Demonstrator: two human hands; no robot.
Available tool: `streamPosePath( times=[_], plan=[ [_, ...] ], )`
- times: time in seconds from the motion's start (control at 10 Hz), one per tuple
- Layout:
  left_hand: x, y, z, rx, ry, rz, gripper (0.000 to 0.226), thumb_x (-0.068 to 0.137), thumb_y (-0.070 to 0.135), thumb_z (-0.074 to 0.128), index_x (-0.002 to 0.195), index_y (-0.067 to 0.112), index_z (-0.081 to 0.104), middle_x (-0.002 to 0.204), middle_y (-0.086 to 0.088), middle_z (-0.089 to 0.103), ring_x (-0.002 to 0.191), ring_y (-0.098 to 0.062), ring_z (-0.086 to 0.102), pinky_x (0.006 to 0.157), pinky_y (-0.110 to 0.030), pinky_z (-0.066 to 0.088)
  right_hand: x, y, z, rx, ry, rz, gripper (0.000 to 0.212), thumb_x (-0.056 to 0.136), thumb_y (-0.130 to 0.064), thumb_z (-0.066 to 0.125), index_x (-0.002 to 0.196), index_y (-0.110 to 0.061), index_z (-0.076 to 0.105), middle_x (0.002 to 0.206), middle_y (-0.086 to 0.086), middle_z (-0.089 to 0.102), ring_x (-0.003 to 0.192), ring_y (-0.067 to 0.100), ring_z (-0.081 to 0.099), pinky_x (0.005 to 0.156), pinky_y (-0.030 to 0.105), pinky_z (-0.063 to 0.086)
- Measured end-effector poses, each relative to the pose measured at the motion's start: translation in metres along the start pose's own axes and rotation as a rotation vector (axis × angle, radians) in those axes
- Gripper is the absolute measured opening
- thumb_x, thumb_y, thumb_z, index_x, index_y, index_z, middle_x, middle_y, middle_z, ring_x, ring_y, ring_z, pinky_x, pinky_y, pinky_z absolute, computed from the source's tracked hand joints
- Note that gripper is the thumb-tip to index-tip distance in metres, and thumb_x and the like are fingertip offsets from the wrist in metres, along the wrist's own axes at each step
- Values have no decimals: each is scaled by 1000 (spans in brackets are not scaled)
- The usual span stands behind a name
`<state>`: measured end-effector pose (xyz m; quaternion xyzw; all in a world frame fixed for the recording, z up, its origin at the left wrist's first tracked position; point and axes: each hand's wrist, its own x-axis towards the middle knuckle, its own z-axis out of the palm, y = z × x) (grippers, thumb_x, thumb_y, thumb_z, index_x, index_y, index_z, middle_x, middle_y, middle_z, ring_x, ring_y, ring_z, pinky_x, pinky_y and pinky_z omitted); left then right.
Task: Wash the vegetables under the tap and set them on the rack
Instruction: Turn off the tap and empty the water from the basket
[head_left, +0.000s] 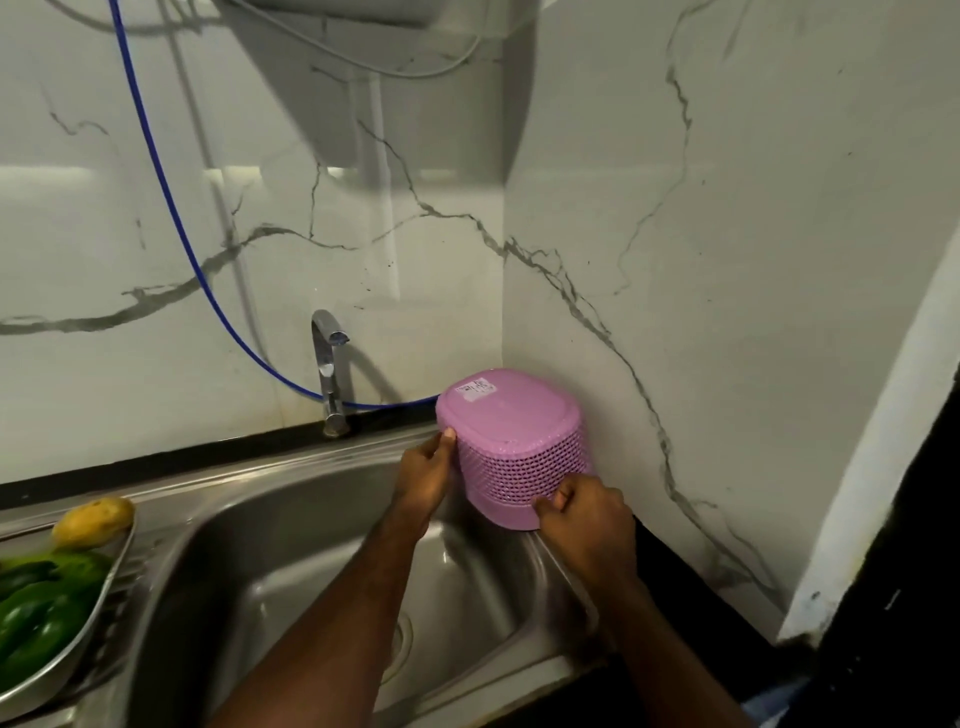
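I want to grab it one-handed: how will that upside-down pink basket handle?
The pink basket is probably light, being perforated plastic. Its lattice wall may flex under the left hand and right hand. Its wide rim probably resists tipping.

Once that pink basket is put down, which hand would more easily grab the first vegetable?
Probably the left hand. The vegetables lie in a steel tray left of the sink, on that hand's side; the right hand grips the pink basket at the far right corner.
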<state>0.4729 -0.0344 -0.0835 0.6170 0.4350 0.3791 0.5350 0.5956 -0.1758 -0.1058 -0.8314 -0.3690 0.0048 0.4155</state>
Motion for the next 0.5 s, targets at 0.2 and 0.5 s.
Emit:
streamPosePath(
  times=[0.2,0.5],
  plan=[
    [12,8,7,53,-1,27,41,98,47,55,124,18,68,107,0,72,96,-20,66,83,-38,52,13,-11,-9,10,-34,3,24,83,-16,64,65,-16,48,68,4,59,62,17,56,56,25,39],
    [24,11,8,288,61,95,43,98,36,60,134,12,61,127,-8,67,109,-28,65,90,-40,55,20,-17,-13,-23,-14,-30,27,84,-18,66,66,-19,46,68,1,58,62,14,57,60,27,45]
  ],
)
